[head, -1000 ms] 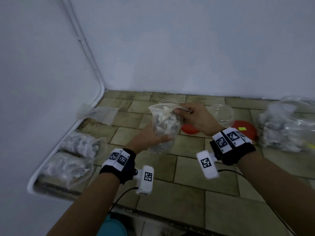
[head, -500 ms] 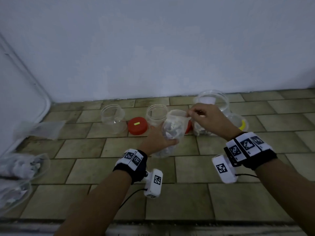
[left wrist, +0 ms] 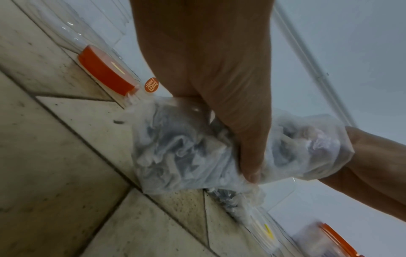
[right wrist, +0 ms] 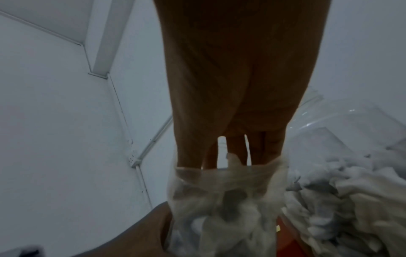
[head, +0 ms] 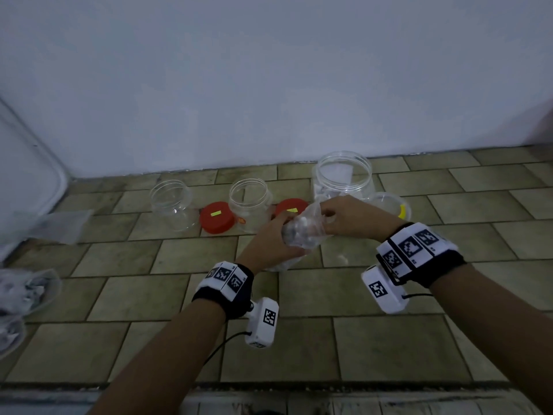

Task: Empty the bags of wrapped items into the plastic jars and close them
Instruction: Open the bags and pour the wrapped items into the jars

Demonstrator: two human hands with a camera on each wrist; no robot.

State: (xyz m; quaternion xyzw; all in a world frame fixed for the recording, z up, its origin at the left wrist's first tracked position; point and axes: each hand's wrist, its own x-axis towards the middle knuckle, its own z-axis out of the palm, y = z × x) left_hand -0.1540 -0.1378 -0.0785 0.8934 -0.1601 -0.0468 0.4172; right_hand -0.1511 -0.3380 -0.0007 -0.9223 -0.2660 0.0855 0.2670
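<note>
A clear plastic bag [head: 302, 233] of white wrapped items is held just above the tiled counter, tilted with its mouth up and to the right. My left hand [head: 281, 235] grips the bag's body [left wrist: 186, 147], thumb pressed into it. My right hand [head: 327, 218] pinches the bag's open rim [right wrist: 228, 171]. Right behind the hands stands a large open jar [head: 344, 175] with some wrapped items [right wrist: 351, 182] inside. Two smaller empty jars [head: 170, 202] [head: 250, 205] stand open to the left, with red lids [head: 216, 217] [head: 291, 206] lying beside them.
A clear lid with a yellow mark [head: 389, 205] lies right of the large jar. An empty bag [head: 59, 226] lies at the left, and filled bags [head: 24, 295] sit at the far left edge. The white wall [head: 269, 85] runs close behind the jars.
The view swung right, away from the corner. Both hands carried the bag rightward to the large jar, and it went from upright to tilted.
</note>
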